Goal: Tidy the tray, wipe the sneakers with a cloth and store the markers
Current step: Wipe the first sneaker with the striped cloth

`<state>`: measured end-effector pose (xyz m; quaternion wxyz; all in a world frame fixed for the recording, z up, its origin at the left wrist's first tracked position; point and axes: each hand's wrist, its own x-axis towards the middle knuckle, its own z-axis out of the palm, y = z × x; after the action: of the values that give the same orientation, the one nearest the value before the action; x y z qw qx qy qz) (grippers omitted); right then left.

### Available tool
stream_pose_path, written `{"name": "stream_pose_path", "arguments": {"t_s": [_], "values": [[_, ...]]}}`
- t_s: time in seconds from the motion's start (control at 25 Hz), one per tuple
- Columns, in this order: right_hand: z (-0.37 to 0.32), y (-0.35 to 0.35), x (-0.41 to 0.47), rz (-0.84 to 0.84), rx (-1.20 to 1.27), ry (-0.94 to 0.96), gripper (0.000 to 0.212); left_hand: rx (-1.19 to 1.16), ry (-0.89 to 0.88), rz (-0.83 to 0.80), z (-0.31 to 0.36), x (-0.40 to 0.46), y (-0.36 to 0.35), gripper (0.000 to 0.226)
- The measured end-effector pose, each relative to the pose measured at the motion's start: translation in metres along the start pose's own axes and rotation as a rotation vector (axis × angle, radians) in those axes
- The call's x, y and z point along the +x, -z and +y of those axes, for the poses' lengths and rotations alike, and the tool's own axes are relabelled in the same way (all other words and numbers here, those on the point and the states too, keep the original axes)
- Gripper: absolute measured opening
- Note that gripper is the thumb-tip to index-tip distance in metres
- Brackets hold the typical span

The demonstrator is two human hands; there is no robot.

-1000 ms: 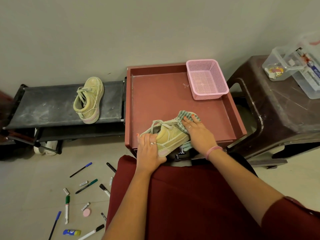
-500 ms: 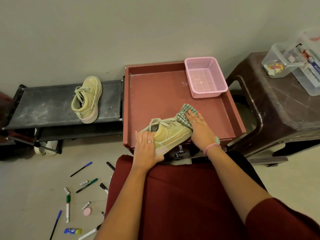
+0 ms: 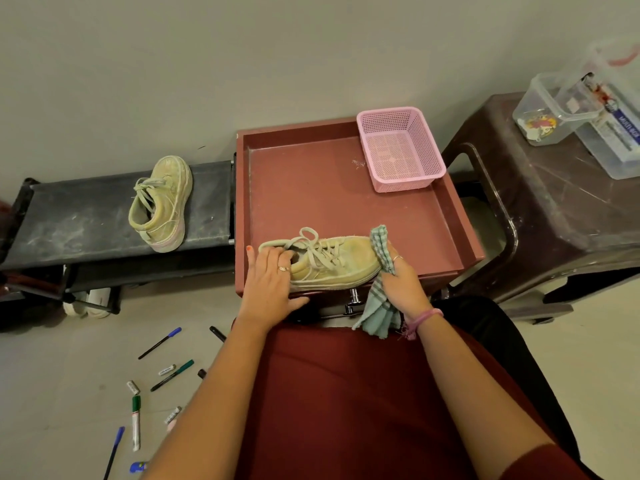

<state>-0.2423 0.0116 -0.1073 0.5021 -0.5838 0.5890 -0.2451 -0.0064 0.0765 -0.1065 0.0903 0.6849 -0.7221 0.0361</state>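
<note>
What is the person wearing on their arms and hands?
The left hand has a thin ring on one finger and orange-red polish on the one nail that shows. The right hand also wears a ring, and a pink band circles its wrist. Both forearms are bare; a dark red sleeve shows on the right upper arm.

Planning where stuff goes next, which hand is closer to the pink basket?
Right. The right hand holds the cloth below the pink basket; the left hand sits farther left.
</note>
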Motion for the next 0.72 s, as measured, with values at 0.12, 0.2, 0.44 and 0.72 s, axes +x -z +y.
{"name": "stream_pose_path", "arguments": {"t_s": [0.12,0.2,0.44,0.72], "values": [[-0.001,-0.007,-0.007,-0.01,-0.219,0.047,0.081,-0.061,0.223,0.047,0.042,-0.004,0.001,0.078],[-0.002,-0.022,-0.015,-0.005,-0.451,0.075,0.085,-0.161,0.393,0.05,0.071,-0.011,-0.002,0.081],[0.003,-0.042,-0.017,0.05,-1.051,0.373,0.067,-0.118,0.329,-0.08,0.074,-0.03,-0.015,0.12],[-0.03,-0.026,-0.001,-0.007,-0.988,0.306,0.053,-0.181,0.302,-0.06,0.063,-0.026,-0.016,0.101]]}}
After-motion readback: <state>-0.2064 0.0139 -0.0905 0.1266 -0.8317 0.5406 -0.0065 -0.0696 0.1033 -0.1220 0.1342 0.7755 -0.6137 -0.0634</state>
